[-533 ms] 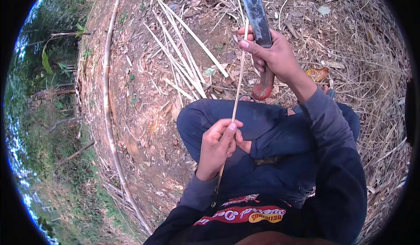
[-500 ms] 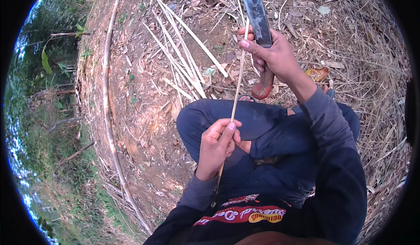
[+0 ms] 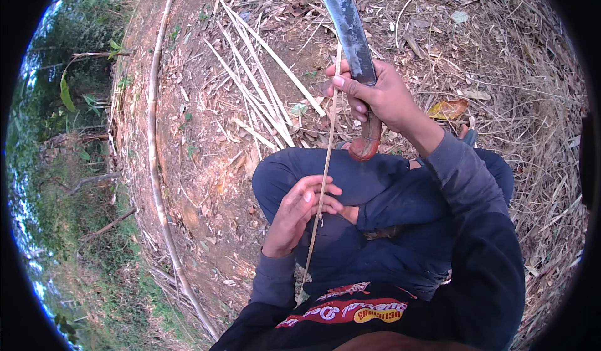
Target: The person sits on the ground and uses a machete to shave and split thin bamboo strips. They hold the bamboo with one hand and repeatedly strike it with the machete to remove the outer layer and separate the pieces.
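Note:
My right hand (image 3: 394, 98) is closed round the machete (image 3: 348, 28) where its dark, worn blade meets the reddish-brown handle. The blade points away from me. Between that hand's thumb and forefinger, a long thin pale strip (image 3: 328, 150), bamboo-like, is pinched beside the blade. It slants down over my crossed legs towards my shirt. My left hand (image 3: 293, 213) lies open around the strip's middle, fingers stretched and apart; whether they touch it I cannot tell. A small frayed curl hangs off the strip just below those fingers.
Several pale split strips (image 3: 275, 56) lie in a loose pile on the leaf-littered ground ahead. A long pole (image 3: 154, 119) runs along the left, with green plants beyond. Dry grass and stalks (image 3: 538, 132) cover the right. My legs (image 3: 388, 188) are folded beneath my hands.
My left hand has opened from its pinch on the strip and moved slightly down and left. My right hand has come a little nearer and left with the machete and strip.

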Motion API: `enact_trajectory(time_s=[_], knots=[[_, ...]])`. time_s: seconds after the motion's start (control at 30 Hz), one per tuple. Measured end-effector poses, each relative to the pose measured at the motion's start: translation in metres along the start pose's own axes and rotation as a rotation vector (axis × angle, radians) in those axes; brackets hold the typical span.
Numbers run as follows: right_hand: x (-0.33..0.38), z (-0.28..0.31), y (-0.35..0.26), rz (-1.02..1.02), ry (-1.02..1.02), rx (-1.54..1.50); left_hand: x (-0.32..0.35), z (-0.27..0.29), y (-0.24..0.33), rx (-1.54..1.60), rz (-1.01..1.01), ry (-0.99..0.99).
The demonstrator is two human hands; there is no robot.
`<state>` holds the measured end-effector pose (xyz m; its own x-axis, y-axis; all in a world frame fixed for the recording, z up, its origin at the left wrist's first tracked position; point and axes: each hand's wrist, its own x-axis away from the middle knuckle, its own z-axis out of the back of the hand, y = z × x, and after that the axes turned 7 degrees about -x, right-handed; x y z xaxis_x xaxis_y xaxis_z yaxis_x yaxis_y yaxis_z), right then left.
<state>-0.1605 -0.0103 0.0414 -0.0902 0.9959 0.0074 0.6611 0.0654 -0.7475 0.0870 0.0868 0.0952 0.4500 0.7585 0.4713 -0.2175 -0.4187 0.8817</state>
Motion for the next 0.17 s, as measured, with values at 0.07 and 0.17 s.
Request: enact_trajectory(time_s=[0.07,0.17], knots=[[0.002,-0.003,0.006,-0.030,-0.046,0.052,-0.020,0.001,0.006,-0.063,-0.152,0.095],[0.006,-0.010,0.006,-0.058,-0.127,0.201,-0.049,0.017,0.037,0.040,0.065,-0.095]])
